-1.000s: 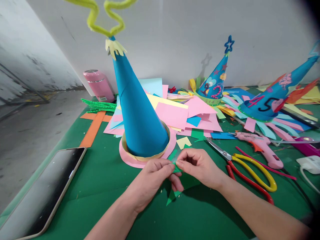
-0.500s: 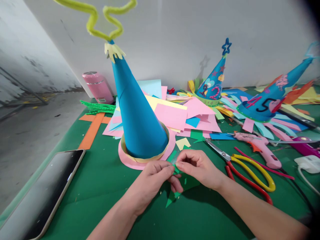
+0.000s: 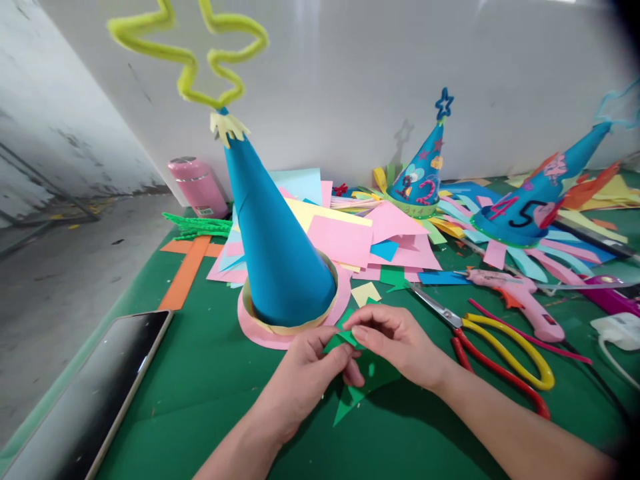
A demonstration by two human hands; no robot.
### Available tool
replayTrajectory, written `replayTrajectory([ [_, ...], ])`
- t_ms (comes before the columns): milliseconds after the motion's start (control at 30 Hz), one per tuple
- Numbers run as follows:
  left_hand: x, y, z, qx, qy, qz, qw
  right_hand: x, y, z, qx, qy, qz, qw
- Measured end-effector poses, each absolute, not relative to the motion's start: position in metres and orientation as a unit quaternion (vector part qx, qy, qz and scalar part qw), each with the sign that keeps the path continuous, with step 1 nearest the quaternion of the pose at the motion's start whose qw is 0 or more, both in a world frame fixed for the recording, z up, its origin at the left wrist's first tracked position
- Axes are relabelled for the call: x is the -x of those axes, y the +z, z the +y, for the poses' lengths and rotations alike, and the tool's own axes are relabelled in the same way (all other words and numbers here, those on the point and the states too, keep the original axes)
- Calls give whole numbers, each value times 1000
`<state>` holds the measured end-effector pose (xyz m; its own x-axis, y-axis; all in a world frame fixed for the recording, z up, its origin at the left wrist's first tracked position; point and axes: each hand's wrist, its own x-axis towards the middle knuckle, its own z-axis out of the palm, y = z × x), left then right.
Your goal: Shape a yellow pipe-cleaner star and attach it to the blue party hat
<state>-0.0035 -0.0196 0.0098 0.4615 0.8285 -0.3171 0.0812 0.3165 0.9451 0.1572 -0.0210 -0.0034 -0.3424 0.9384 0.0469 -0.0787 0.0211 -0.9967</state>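
Note:
Between the fingertips of my two hands is a small piece of green paper (image 3: 347, 335). My left hand (image 3: 315, 360) pinches its left side, and my right hand (image 3: 395, 340) pinches it from the right. Larger green paper scraps (image 3: 367, 390) lie on the table under and just below my hands. Right behind my fingers stands a tall blue paper cone hat (image 3: 285, 260) with a pink brim (image 3: 265, 339), a fringed cream collar and a yellow pipe-cleaner star on its tip. Scissors (image 3: 455, 320) with red and yellow handles lie to the right of my right hand.
A phone (image 3: 95, 393) lies at the left, near orange strips (image 3: 185, 273) and green pipe cleaners (image 3: 197, 227). Coloured paper sheets (image 3: 340, 237) and a pink bottle (image 3: 199, 188) are behind. Decorated hats (image 3: 420, 170), a pink glue gun (image 3: 520, 293) and a white plug (image 3: 617, 330) are at the right.
The small green paper now shows more between my fingers, its left part spread over my left fingertips. The view has tilted up slightly, showing more of the yellow star.

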Motion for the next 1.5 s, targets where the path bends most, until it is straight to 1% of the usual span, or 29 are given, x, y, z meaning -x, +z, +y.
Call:
replayTrajectory([
  [67, 3, 11, -20, -513, 288, 448, 673, -160, -1, -22, 371, 563, -603, 426],
  [233, 2, 9, -21, -521, 295, 473, 646, -161, 2, -23, 417, 433, -685, 411],
  [367, 0, 8, -22, -521, 286, 485, 642, -155, 0, -23, 434, 388, -693, 426],
  [567, -1, 9, -21, -522, 314, 452, 652, -155, -2, -23, 408, 375, -696, 456],
  [933, 4, 3, -22, -487, 296, 422, 705, -161, 0, -24, 360, 345, -744, 445],
  [1233, 5, -1, -25, -461, 310, 402, 728, -161, 0, -25, 356, 328, -753, 445],
  [1367, 5, 2, -24, -466, 303, 414, 720, -159, 0, -26, 361, 343, -737, 456],
  [1500, 4, 8, -23, -531, 289, 443, 662, -158, -1, -25, 375, 361, -716, 464],
])
